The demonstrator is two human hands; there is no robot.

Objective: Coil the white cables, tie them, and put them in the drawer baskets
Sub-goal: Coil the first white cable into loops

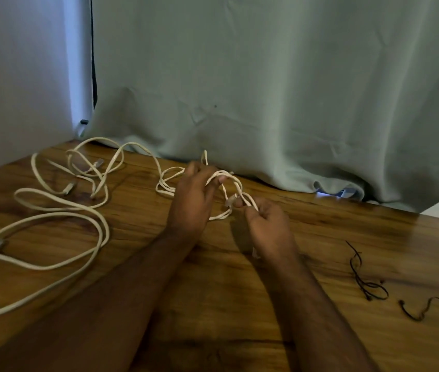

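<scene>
- While both forearms reach in from the bottom edge of the head view, the left hand (190, 201) has loops of a white cable (225, 187) draped over its curled fingers (214, 181), holding a partly wound coil just above the wooden counter (213, 291) near its far edge.
- The right hand (268, 226) sits just right of the coil, its fingers (250, 210) closed in a pinch on the same cable close to its plug (231, 200).
- The cable's free length runs left from the coil in loose arcs across the counter.
- More white cables (60, 210) lie uncoiled on the left side – wide loops, with plugs lying among the loops.
- Two dark ties (366, 277) rest on the counter at the right, well apart from the hands.
- A pale green curtain (266, 89) hangs behind, its hem touching the counter's far edge.
</scene>
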